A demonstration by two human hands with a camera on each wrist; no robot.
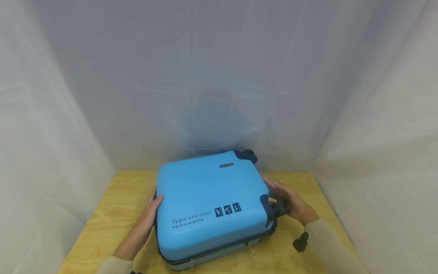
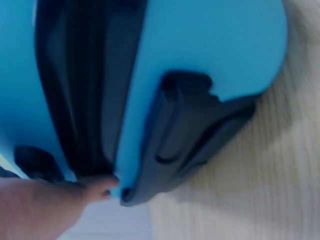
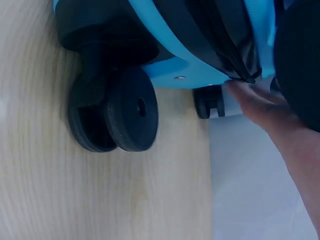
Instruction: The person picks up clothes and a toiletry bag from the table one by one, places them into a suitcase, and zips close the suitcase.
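1. The blue suitcase [image 1: 212,205] lies flat on the wooden table [image 1: 113,213]
2. My left hand [image 1: 150,213] presses its left side with straight fingers
3. My right hand [image 1: 291,203] rests with relaxed fingers on its right side, near one wheel [image 3: 112,112]

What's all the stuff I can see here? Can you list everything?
suitcase: one, light blue with dark trim and dark lettering, lying flat in the middle of the table.
wheels: black, at the suitcase's right end; one twin wheel close in the right wrist view, another farther back.
table: one, pale wood, under the suitcase.
curtain: white, translucent, hanging around three sides of the table.
black object: one, small, at the right forearm; too unclear to name.
left hand: one, fingers on the suitcase's left end.
right hand: one, at the suitcase's right end by the wheels, fingertips on its edge.
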